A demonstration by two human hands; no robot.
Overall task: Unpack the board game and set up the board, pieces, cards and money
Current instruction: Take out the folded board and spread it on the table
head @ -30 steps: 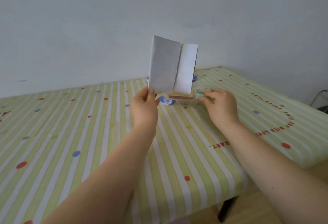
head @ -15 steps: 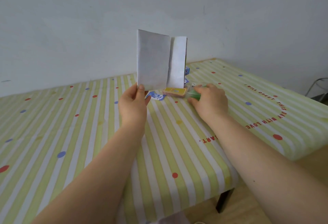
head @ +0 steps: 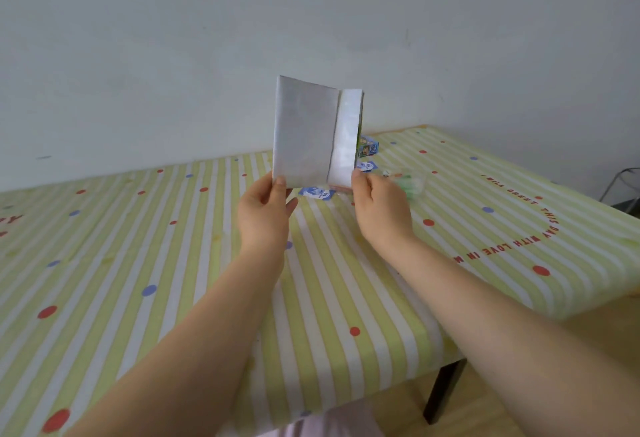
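Pinching one folded board point(head: 304, 135) upright, two hands, left point(head: 265, 209) and right point(head: 381, 208), grip its bottom corners.

The bench point(head: 173, 263) wears a green-striped, dotted cloth. On its far part lie a blue packet point(head: 317, 193), a small printed box point(head: 367, 147) and a clear bag of green pieces point(head: 408, 184).
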